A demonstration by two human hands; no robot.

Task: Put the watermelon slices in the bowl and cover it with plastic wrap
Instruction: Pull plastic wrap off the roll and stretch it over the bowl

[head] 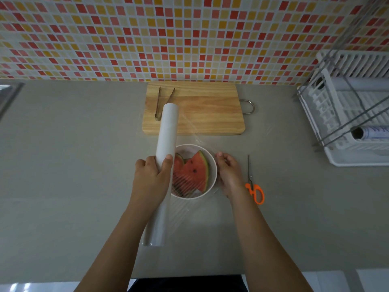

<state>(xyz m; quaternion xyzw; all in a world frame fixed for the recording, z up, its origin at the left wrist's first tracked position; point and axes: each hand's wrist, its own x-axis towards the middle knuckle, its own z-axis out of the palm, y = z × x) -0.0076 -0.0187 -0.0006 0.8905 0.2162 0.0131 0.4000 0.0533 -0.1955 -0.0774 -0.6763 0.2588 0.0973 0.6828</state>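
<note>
Two hands spanned the bowl (189, 145) of watermelon slices (194, 167): left hand (152, 175) curled round the roll (166, 131), lying front-to-back on its left, right hand (228, 171) pinching the film (194, 134) just beside its right rim.

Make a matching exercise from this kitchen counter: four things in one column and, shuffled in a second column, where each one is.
Things
1. thin metal tongs
2. orange-handled scissors
3. red watermelon slices
4. white roll of plastic wrap

Places
A. in the white round bowl
B. gripped in the left hand
C. on the wooden cutting board
D. on the grey counter, right of the bowl

Pairs: 1-C, 2-D, 3-A, 4-B
</note>
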